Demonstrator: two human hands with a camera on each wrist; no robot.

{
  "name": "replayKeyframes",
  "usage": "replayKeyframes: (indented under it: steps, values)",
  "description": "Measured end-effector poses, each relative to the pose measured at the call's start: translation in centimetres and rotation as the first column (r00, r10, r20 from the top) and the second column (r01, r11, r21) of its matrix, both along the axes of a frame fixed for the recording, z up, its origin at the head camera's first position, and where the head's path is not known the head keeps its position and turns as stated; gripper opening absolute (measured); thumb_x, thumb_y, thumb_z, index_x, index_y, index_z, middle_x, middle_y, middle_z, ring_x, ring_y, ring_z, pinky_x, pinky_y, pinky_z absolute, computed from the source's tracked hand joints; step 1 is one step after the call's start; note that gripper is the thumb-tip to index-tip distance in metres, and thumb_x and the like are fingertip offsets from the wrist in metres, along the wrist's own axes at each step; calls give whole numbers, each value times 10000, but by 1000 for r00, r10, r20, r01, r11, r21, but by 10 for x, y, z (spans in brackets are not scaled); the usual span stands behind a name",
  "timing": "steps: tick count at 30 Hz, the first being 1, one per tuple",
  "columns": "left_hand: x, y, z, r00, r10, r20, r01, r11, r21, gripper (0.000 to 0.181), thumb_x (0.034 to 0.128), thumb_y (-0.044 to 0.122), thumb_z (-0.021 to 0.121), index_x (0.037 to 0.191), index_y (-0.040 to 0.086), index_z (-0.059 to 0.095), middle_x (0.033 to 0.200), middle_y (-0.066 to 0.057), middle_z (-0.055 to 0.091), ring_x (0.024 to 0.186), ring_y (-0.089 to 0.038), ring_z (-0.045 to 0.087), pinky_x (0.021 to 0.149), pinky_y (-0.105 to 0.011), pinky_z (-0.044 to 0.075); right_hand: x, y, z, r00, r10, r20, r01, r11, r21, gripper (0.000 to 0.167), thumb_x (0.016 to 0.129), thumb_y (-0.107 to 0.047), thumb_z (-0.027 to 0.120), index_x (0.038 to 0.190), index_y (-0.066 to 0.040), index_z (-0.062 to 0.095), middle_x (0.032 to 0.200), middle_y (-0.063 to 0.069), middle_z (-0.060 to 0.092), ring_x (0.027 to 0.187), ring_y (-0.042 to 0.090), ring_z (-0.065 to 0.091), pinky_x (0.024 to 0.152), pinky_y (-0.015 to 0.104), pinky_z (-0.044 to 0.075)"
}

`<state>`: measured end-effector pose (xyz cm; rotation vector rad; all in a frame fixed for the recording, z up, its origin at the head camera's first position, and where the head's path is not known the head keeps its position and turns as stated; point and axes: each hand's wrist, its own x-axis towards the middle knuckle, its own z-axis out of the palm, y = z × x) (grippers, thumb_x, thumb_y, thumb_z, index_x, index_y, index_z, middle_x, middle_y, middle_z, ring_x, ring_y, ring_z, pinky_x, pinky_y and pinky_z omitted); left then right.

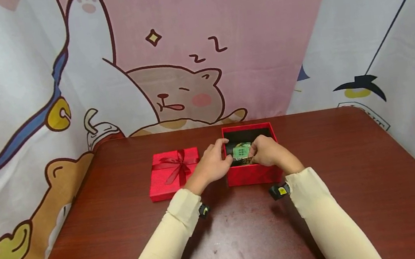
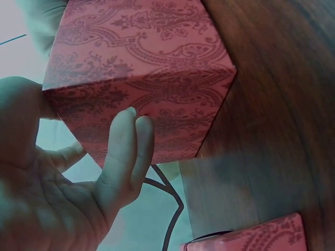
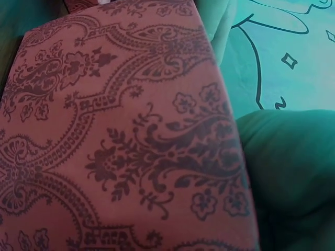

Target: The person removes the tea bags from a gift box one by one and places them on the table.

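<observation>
A red patterned gift box (image 1: 254, 174) stands without its lid on the table, its dark inside showing. My left hand (image 1: 214, 162) grips its left wall, with thumb and index at the rim. In the left wrist view, two fingers (image 2: 123, 151) lie against the outer side. My right hand (image 1: 269, 150) reaches over the right part of the box. Its fingertips pinch the right edge of a small green packet (image 1: 241, 151) with dark printing at the box's opening. The box's side (image 3: 131, 130) fills most of the right wrist view, hiding the packet there.
A red lid (image 1: 159, 186) with a dark red ribbon bow (image 1: 180, 165) lies left of the box. Both stand toward the back of the brown wooden table (image 1: 224, 243). Printed cartoon cloth (image 1: 257, 28) hangs behind and at the sides.
</observation>
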<state>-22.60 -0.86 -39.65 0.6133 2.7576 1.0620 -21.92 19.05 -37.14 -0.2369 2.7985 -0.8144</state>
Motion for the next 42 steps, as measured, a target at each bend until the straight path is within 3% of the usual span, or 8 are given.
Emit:
replayKeyframes:
  steps: [13,20,27,32,36,39,42]
  values:
    - [0,0,-1,1000,8,3,-8,1000,-1,511,981,245,558,1463,181,403,1255,-132,526,1090,-255,531,907,-442,462,6,3,0,986,5,-167,-29,990,-142,56,875,-26,673,923,-29,702,712,54,639,608,152,533,576,310,437]
    - [0,0,-2,1000,5,1,-5,1000,-3,505,985,262,541,1464,187,401,1250,-126,528,1089,-243,534,904,-433,464,7,11,0,974,2,-225,-28,993,-111,67,909,-43,654,962,-56,693,794,63,665,698,185,574,630,343,454]
    - [0,0,-2,1000,1,10,-1,1000,3,489,999,257,512,1467,178,398,1192,-112,522,999,-245,521,847,-422,449,6,17,5,961,-46,-273,18,995,-102,101,948,-70,626,1044,-71,656,802,81,611,684,223,484,640,369,389]
    - [1,1,-1,1000,9,13,-9,1000,-6,489,1001,267,508,1470,195,392,1255,-121,516,1063,-253,510,881,-442,449,4,19,4,954,-61,-295,28,993,-117,197,968,-90,605,1160,-67,639,816,98,586,686,234,489,644,379,396]
    - [2,1,-1,1000,11,14,-11,1000,-8,493,999,259,516,1471,199,390,1250,-122,514,1061,-260,508,878,-447,449,4,21,3,937,-70,-341,19,989,-149,146,975,-63,586,1098,-60,664,851,106,613,713,230,494,676,378,398]
    - [2,1,-1,1000,11,9,-11,1000,-11,492,997,258,517,1469,196,393,1209,-115,518,1035,-258,509,864,-437,448,5,22,3,934,-81,-347,16,983,-185,130,992,-57,558,1035,-59,681,819,106,616,626,216,513,619,368,438]
    - [2,1,0,1000,9,7,-9,1000,-13,495,996,273,512,1470,192,394,1193,-112,519,1026,-255,509,857,-430,448,5,24,4,947,-92,-309,22,974,-224,154,1011,-82,539,1049,-53,685,727,100,581,486,195,508,508,357,476]
